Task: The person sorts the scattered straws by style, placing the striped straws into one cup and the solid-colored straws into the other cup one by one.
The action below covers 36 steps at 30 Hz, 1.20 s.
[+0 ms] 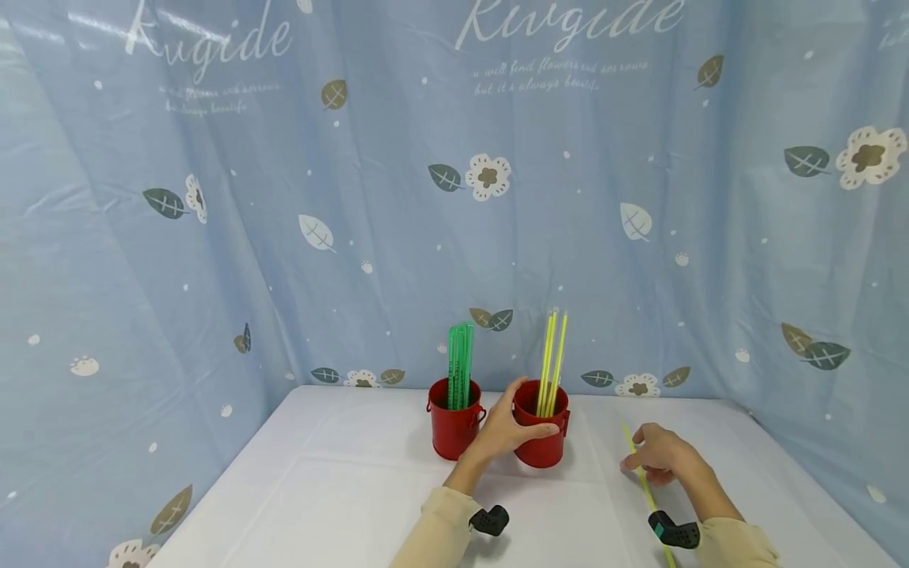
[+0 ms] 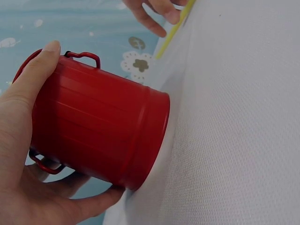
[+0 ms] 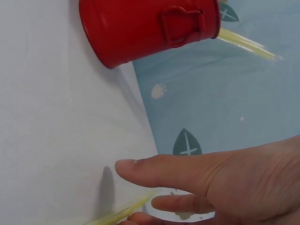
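My left hand (image 1: 503, 432) holds the right-hand red bucket (image 1: 541, 453), thumb and fingers spread round its sides. In the left wrist view the bucket (image 2: 101, 119) fills much of the frame. Several thin yellow sticks (image 1: 550, 363) with clear tips stand upright in it. Over the table at right, my right hand (image 1: 666, 454) hovers at a single yellow stick (image 1: 648, 492) lying on the cloth. From the right wrist, its thumb (image 3: 159, 172) looks extended and apart from the fingers. The fingers partly hide the stick; whether they touch it is unclear.
To the left stands a second red bucket (image 1: 454, 435) with several green sticks (image 1: 460, 364) in it. A white cloth (image 1: 327, 473) covers the table. Behind and beside it hangs a blue patterned curtain (image 1: 398, 237).
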{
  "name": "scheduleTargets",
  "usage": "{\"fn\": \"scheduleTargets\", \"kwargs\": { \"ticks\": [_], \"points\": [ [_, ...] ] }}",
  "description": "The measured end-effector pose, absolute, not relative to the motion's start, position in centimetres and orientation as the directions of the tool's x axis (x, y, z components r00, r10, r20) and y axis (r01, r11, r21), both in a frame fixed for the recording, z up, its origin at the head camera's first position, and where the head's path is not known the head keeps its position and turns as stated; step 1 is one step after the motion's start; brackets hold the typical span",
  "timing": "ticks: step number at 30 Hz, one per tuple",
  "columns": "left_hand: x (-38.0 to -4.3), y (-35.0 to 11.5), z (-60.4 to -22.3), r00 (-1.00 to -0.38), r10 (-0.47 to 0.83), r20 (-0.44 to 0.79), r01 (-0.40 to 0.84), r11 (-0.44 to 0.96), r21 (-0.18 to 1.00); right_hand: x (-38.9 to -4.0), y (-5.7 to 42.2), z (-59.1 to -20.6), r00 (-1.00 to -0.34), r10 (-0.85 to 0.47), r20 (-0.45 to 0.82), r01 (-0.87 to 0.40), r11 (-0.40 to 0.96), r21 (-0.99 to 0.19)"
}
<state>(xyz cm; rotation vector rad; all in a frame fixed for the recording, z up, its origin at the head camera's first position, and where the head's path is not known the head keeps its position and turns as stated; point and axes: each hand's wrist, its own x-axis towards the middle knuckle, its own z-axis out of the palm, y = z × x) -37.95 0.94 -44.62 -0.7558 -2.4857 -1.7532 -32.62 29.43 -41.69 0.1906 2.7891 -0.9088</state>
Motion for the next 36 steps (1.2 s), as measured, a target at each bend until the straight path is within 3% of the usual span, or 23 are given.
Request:
{"fn": "scheduleTargets", "kwargs": {
  "ticks": [36],
  "points": [
    [-37.86, 1.08, -44.73, -0.887, 0.367, 0.28, 0.39, 0.273, 0.879, -32.96, 29.39, -42.32, -0.959, 0.077, -0.272, 0.219, 0.809, -0.545]
  ]
}}
